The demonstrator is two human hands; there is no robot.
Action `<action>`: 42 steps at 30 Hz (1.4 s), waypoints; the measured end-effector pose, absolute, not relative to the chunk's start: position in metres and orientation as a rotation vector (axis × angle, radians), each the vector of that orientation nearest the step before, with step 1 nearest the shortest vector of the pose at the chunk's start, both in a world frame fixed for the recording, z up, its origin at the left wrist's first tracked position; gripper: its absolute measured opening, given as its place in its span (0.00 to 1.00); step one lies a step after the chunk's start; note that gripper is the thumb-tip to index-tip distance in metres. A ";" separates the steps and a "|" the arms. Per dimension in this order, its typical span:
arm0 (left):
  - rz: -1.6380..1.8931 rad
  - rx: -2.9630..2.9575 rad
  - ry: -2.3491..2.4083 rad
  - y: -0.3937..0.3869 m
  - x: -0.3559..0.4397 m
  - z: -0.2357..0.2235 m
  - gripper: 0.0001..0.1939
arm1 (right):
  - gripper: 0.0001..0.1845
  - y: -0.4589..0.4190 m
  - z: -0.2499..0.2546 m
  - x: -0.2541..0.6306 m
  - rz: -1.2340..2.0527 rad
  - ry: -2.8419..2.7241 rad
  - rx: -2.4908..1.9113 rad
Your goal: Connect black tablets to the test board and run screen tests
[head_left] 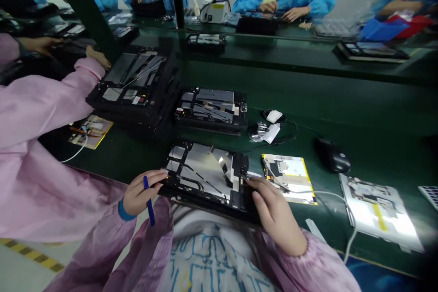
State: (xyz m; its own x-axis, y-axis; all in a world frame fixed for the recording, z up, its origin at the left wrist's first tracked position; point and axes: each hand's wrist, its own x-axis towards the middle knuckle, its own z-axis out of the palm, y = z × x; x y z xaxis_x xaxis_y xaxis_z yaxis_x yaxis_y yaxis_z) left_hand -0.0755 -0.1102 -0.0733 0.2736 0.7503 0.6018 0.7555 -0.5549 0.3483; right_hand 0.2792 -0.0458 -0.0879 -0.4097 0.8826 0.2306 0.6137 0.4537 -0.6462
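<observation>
Along the green workbench [372,109], an opened tablet [201,173] sat at the near edge, the left hand [142,194] pinching a blue pen [149,200] by its rim, the spread right hand [277,214] apparently steadying it.

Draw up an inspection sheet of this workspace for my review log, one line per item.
Surface: dark green workbench.
Job's things: opened tablet frame with exposed metal panels and thin wires, under both hands.
Clutter: black computer mouse, printed sheet, stacked opened frames.
Grips: left grip holds a blue pen at the frame's edge; right grip rests on the frame's edge.
Cables: white cable beside the sheet; black cord by the mouse.
Surroundings: co-worker's pink sleeve at left; co-workers in blue smocks across the bench.
</observation>
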 end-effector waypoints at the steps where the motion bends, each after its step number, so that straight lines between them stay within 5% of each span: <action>1: -1.137 -2.515 -1.507 -0.111 -0.076 -0.076 0.13 | 0.18 -0.046 -0.090 0.275 0.571 -2.148 -1.337; 7: -1.218 -2.546 -1.649 -0.112 -0.076 -0.075 0.09 | 0.24 -0.045 -0.095 0.228 0.329 -2.347 -1.393; 12: -2.147 -2.531 -1.763 -0.096 -0.028 -0.060 0.28 | 0.24 -0.042 -0.076 0.209 0.397 -2.392 -1.340; 16: -2.656 -2.628 -1.929 -0.076 0.024 -0.051 0.18 | 0.19 -0.043 -0.059 0.219 0.560 -2.352 -0.900; 19: -2.570 -2.780 -2.123 -0.064 0.044 -0.049 0.14 | 0.09 -0.032 -0.056 0.231 0.569 -2.306 -0.738; 32: -2.667 -2.641 -2.181 -0.046 0.055 -0.050 0.12 | 0.19 0.019 -0.049 0.257 0.754 -2.307 -0.663; 38: -1.644 -3.114 -2.564 -0.045 0.063 -0.052 0.06 | 0.14 0.085 -0.075 0.289 0.327 -2.029 -1.225; 42: -1.359 -3.094 -2.547 -0.045 0.070 -0.056 0.05 | 0.12 0.100 -0.098 0.284 0.262 -2.187 -1.349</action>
State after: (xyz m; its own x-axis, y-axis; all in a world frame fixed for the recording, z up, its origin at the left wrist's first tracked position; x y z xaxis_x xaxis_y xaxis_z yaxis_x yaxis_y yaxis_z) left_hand 0.0704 -0.0448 -0.0565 0.3196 0.9282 -0.1905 0.3584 0.0677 0.9311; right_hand 0.2843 0.0996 -0.0982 -0.3441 0.8710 0.3506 0.7634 0.4769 -0.4355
